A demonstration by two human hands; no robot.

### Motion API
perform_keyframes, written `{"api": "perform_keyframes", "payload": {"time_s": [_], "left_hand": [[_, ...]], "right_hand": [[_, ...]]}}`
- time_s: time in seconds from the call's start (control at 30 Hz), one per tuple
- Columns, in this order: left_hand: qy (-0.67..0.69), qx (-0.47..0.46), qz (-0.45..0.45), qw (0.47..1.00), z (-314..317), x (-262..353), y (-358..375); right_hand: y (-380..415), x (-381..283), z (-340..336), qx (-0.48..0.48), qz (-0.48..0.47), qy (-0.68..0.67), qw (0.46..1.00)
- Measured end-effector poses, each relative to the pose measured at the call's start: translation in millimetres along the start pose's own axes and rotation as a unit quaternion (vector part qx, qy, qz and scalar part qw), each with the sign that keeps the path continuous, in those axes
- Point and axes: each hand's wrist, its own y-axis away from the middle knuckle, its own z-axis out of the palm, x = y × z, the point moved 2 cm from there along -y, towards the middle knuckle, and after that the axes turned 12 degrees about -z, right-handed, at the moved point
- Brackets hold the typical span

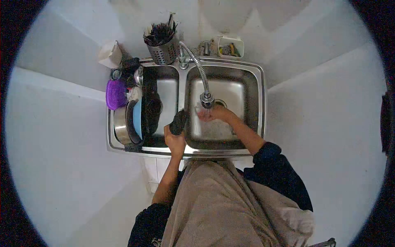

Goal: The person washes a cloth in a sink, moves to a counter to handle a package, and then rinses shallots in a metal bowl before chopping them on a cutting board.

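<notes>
My left hand [175, 140] is closed round a dark object [178, 122], held up over the divider between the two basins; what it is I cannot make out. My right hand [213, 114] is under the faucet head [207, 100] in the right basin [242, 88], where water runs onto it. Its fingers point left, and their exact pose is blurred. The flexible metal faucet hose [199, 66] curves down from the back of the sink.
A perforated metal holder [163, 52] full of dark utensils stands behind the sink. Behind the right basin sits a white container [231, 47] with sponges. At the left are a purple container [116, 94], a metal pot [121, 124] and a light blue item [138, 118].
</notes>
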Motion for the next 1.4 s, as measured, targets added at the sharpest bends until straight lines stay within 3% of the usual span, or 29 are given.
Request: {"api": "perform_keyframes", "payload": {"time_s": [0.03, 0.1, 0.2, 0.27, 0.3, 0.33, 0.37, 0.43, 0.5, 0.57, 0.63, 0.7, 0.83, 0.9, 0.97, 1.03, 1.13, 1.17, 1.23, 1.27, 1.33, 1.37, 1.4], "left_hand": [[0.001, 0.001, 0.012, 1.000, 1.6, -2.7, -3.0], [0.005, 0.002, 0.013, 1.000, 1.7, -5.9, -9.0], [0.025, -0.007, -0.015, 1.000, -1.2, -14.6, -16.8], [0.040, -0.019, -0.012, 0.999, -3.5, -19.1, -21.0], [0.039, -0.020, -0.003, 0.999, -5.3, -18.4, -23.0], [0.022, -0.011, 0.018, 1.000, -6.7, -17.0, -23.5], [0.004, -0.003, 0.040, 0.999, -8.5, -15.4, -24.0], [0.019, -0.029, 0.013, 0.999, -7.9, -25.1, -27.9], [0.027, -0.043, -0.013, 0.999, -7.6, -23.7, -30.5], [0.030, -0.045, -0.040, 0.998, -5.5, -20.1, -30.5], [0.026, -0.059, -0.001, 0.998, -6.9, -18.7, -33.0], [0.017, -0.067, 0.028, 0.997, -7.2, -18.7, -33.9], [0.015, -0.083, 0.026, 0.996, -6.2, -16.5, -33.1], [0.019, -0.084, 0.035, 0.996, -6.0, -16.4, -34.7], [0.021, -0.071, 0.069, 0.995, -3.7, -20.3, -36.4], [0.008, -0.078, 0.048, 0.996, -2.7, -23.4, -36.8], [-0.013, -0.081, 0.030, 0.996, -3.8, -24.6, -34.5], [-0.014, -0.083, 0.019, 0.996, -2.6, -23.3, -34.3], [-0.026, -0.078, 0.023, 0.996, 0.1, -20.3, -31.9], [-0.037, -0.074, 0.039, 0.996, 1.3, -16.6, -29.1], [-0.030, -0.081, 0.028, 0.996, 3.8, -7.6, -24.3], [-0.013, -0.091, 0.000, 0.996, 5.1, -2.1, -21.7], [0.005, -0.101, -0.028, 0.994, 6.2, 0.0, -19.4]], "right_hand": [[0.1, 10.6, -4.0, -0.082, 0.009, 0.061, 0.995], [9.1, 37.6, -8.4, -0.102, -0.002, -0.011, 0.995], [22.9, 47.3, 2.8, 0.063, -0.007, -0.337, 0.939], [18.9, -15.7, 16.0, 0.135, 0.070, -0.459, 0.875], [12.4, -10.1, 13.1, 0.182, 0.021, -0.297, 0.937], [3.6, 1.7, 9.0, 0.223, -0.027, -0.125, 0.966], [-3.3, 10.0, 5.6, 0.257, -0.073, 0.052, 0.962], [-8.5, 33.5, -0.6, 0.250, 0.016, 0.100, 0.963], [-7.6, 48.6, -1.3, 0.259, 0.062, 0.056, 0.962], [-2.7, 51.8, 6.6, 0.279, 0.060, -0.109, 0.952], [7.5, 24.9, 19.9, 0.290, 0.049, -0.327, 0.898], [7.0, 7.6, 27.2, 0.290, 0.030, -0.395, 0.871], [-0.8, -11.1, 23.5, 0.320, -0.027, -0.212, 0.923], [0.4, -6.3, 19.2, 0.208, 0.003, -0.062, 0.976], [10.3, 4.2, 15.4, 0.059, 0.050, 0.120, 0.990], [26.1, 28.4, 10.6, -0.097, 0.118, 0.334, 0.930], [47.9, 63.8, -7.4, -0.130, 0.189, 0.504, 0.832], [48.9, 66.2, -14.4, -0.108, 0.192, 0.519, 0.826], [46.4, 70.0, -23.4, 0.045, 0.120, 0.332, 0.935], [40.9, 62.7, -23.3, 0.066, 0.059, 0.284, 0.955], [30.3, 46.6, -23.2, 0.087, -0.064, 0.181, 0.978], [17.3, 76.7, -18.6, 0.110, -0.146, 0.176, 0.967], [9.7, 81.8, -15.2, 0.126, -0.151, 0.152, 0.969]]}}
